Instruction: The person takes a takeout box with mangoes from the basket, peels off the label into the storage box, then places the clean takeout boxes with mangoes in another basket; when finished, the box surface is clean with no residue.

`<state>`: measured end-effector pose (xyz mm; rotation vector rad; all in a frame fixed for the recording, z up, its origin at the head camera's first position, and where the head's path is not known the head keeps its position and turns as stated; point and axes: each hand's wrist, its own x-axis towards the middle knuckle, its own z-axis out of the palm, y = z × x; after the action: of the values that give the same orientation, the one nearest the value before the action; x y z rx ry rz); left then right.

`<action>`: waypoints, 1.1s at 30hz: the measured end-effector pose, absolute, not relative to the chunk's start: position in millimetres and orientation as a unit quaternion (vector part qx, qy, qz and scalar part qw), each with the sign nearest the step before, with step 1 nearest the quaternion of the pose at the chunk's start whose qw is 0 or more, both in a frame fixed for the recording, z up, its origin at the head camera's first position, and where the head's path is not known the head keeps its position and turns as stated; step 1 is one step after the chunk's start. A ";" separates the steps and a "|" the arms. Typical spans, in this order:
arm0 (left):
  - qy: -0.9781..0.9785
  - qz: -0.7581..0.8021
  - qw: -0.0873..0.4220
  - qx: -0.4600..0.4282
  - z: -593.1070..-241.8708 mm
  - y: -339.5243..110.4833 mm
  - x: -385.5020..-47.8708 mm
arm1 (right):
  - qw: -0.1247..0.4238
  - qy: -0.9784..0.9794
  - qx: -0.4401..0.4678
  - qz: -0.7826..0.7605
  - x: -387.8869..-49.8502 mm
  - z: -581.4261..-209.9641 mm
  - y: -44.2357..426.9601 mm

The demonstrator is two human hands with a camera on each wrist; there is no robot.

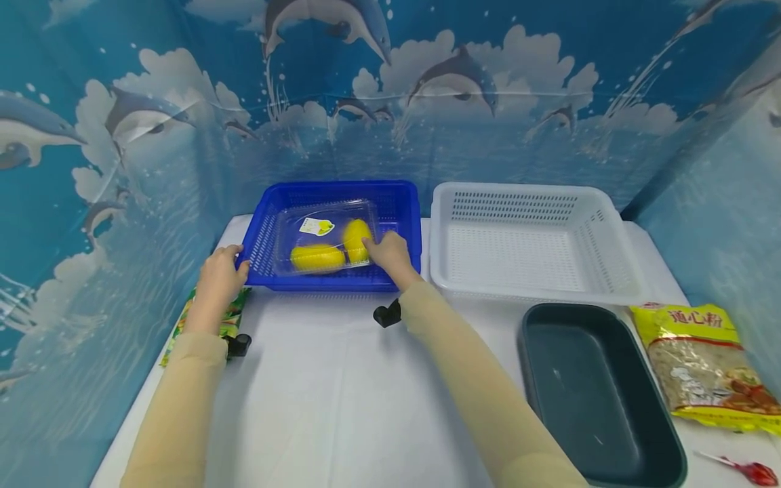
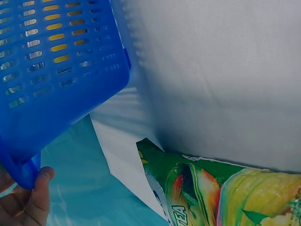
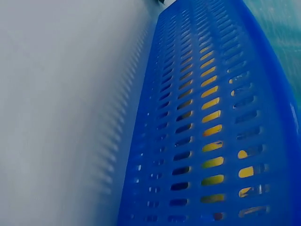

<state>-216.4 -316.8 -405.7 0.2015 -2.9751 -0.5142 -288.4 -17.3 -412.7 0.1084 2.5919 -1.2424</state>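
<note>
A blue plastic basket (image 1: 329, 281) stands at the back of the table. In it lies a clear plastic box (image 1: 283, 234), tilted, with a white label and two yellow mangoes (image 1: 318, 257) inside. At the basket's left rim my left hand (image 1: 217, 276) grips the edge, and the left wrist view shows fingers (image 2: 41, 190) around that rim. My right hand (image 1: 391, 253) reaches into the basket and holds the box by its right side, thumb on top; its other fingers are mostly hidden. The right wrist view shows only the basket's slotted wall (image 3: 197, 117), with yellow behind it.
To the right stands a white basket (image 1: 537, 291), with a dark green tray (image 1: 586, 379) in front of it. A yellow pasta bag (image 1: 708, 366) and a red lollipop (image 1: 756, 472) lie at the far right. Under my left forearm lies a green packet (image 2: 202, 179).
</note>
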 end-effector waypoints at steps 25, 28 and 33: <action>-0.972 -0.213 0.034 0.091 -407.9 -315.0 -221.8 | 0.214 0.855 -0.032 -0.471 -191.1 -318.5 135.8; -0.971 -0.218 0.035 0.090 -408.8 -317.3 -220.3 | 0.214 0.858 -0.043 -0.465 -156.5 -322.1 165.1; -0.969 -0.226 0.035 0.097 -406.7 -320.8 -217.4 | 0.238 0.837 -0.032 -0.491 -106.9 -342.5 197.0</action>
<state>-217.4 -320.8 -406.7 0.2967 -2.9766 -0.6949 -106.9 197.0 -342.5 -0.0872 2.2927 -1.3462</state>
